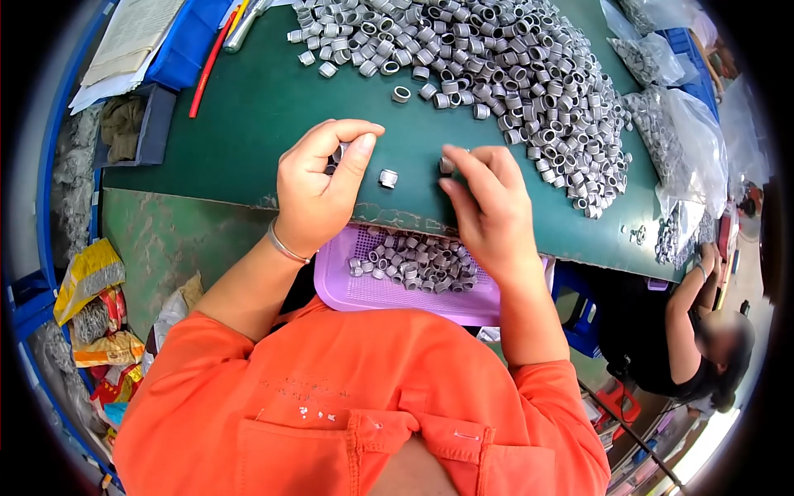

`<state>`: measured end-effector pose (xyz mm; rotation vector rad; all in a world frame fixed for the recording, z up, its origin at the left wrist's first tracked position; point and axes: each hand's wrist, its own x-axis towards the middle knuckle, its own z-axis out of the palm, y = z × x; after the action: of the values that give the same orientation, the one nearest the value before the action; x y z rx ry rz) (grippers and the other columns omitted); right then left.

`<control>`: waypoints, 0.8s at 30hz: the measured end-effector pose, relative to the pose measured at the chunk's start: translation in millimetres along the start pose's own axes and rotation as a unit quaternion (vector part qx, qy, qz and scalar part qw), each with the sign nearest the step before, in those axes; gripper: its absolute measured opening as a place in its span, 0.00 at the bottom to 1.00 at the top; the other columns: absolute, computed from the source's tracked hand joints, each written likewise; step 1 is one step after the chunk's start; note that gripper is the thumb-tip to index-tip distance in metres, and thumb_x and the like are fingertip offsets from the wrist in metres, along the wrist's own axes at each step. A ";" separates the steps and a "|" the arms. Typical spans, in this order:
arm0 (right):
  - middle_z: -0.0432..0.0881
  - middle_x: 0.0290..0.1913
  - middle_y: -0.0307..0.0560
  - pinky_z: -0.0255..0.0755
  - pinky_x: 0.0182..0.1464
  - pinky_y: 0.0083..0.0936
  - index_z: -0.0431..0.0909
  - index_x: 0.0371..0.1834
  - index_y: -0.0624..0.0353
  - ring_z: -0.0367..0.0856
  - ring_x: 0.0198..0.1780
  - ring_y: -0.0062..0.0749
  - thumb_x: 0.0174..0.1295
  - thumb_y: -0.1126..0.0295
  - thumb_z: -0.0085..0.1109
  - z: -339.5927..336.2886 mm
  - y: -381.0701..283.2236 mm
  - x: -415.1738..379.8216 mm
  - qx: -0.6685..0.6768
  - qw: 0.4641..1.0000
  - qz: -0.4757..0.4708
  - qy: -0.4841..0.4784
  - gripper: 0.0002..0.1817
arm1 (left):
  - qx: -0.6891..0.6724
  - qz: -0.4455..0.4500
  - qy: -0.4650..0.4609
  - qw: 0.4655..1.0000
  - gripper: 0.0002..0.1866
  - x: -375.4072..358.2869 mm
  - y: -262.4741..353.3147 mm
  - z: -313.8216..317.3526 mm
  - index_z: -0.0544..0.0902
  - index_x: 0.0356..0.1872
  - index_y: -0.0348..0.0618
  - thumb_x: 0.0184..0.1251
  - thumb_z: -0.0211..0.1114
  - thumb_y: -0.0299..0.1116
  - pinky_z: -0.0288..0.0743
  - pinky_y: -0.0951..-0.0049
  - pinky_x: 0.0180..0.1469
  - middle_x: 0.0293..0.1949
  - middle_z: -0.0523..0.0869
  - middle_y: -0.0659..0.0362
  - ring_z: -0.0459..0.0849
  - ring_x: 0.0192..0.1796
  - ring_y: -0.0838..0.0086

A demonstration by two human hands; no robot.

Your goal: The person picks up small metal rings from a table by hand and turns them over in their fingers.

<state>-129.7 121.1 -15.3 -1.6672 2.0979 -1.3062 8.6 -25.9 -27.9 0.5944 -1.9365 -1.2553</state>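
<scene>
Many small grey metal rings (496, 62) lie heaped on the green table (240, 124). My left hand (327, 178) is over the table near its front edge, its fingers curled around grey rings that show partly between them. One ring (388, 178) stands on the table between my hands. My right hand (492, 202) is to the right, with thumb and fingertips at another ring (447, 165); part of it is hidden by the fingers. Below the table edge, a purple basket (331, 277) holds several more rings.
Red pencil (211, 70), papers (128, 37) and a grey box (155, 124) are at the back left. Plastic bags of parts (682, 140) line the right side. A co-worker (678, 331) sits at the lower right, hands at the table's far right end.
</scene>
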 end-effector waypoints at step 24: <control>0.82 0.39 0.52 0.76 0.43 0.25 0.81 0.32 0.66 0.82 0.40 0.36 0.50 0.92 0.50 -23.7 0.6 -21.3 0.338 0.930 0.119 -0.084 0.13 | 0.010 0.039 0.009 0.999 0.04 2.3 -4.4 0.3 0.83 0.36 0.37 0.64 0.62 0.25 0.71 0.80 0.34 0.32 0.84 0.59 0.79 0.31 0.78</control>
<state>-136.5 151.7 -9.4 -1.1370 1.4453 -1.5035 6.9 -29.2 -31.2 0.5323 -1.9410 -1.1805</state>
